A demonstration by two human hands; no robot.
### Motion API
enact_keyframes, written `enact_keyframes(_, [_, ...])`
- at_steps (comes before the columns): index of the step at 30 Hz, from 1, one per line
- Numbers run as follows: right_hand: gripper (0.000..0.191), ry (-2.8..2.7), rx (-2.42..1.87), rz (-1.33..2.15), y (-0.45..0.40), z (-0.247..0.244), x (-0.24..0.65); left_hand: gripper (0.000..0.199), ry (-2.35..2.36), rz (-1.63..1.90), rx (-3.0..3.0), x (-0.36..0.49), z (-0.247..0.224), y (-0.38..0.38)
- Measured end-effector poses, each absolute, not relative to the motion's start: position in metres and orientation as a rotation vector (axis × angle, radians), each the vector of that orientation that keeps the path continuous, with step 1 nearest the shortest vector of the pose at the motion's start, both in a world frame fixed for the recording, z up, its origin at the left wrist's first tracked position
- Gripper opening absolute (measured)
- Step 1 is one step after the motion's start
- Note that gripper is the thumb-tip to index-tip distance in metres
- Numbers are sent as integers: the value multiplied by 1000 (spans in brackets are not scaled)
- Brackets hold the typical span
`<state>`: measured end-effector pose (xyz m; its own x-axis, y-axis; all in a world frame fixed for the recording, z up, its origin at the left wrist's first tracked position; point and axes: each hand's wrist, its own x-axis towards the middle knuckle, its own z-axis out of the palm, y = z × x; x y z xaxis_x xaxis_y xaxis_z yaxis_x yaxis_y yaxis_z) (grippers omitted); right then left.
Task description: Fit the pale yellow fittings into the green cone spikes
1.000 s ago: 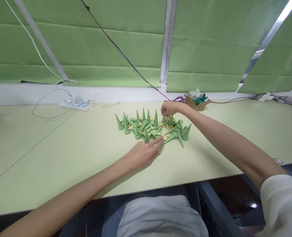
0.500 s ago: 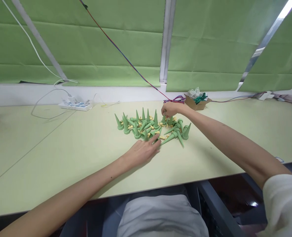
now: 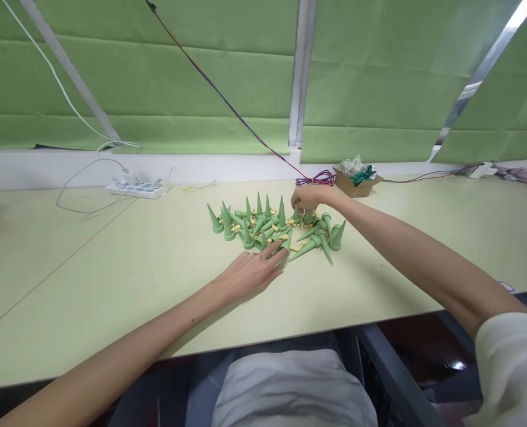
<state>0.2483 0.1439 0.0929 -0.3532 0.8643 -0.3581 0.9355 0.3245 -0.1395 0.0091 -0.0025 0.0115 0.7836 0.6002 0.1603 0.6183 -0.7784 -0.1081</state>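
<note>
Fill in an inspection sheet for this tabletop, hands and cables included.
Surface: pale table, a seam line at left; spills: nothing seen.
Work pieces: green cones, some upright, some lying, mixed with small yellow pieces.
Clutter: open cardboard box behind the cones, holding clear plastic and green material.
Left hand: fingers spread at the pile's near edge.
Right hand: over the pile's far side; grip unclear.
Cables: red-and-blue wires coiled near the right hand; power strip with plugs at left.
Surroundings: green blinds beyond the table.
</note>
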Motion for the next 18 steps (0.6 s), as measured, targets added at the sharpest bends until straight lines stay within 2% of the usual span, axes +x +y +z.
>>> enact_keyframes(10, [34,2300,1715,-594,140,96,247,39,-967,-139,-2788,7,11,1])
enact_keyframes(18, [31,2240,1718,-607,138,103,242,29,-1015,-107,-2774,7,15,1])
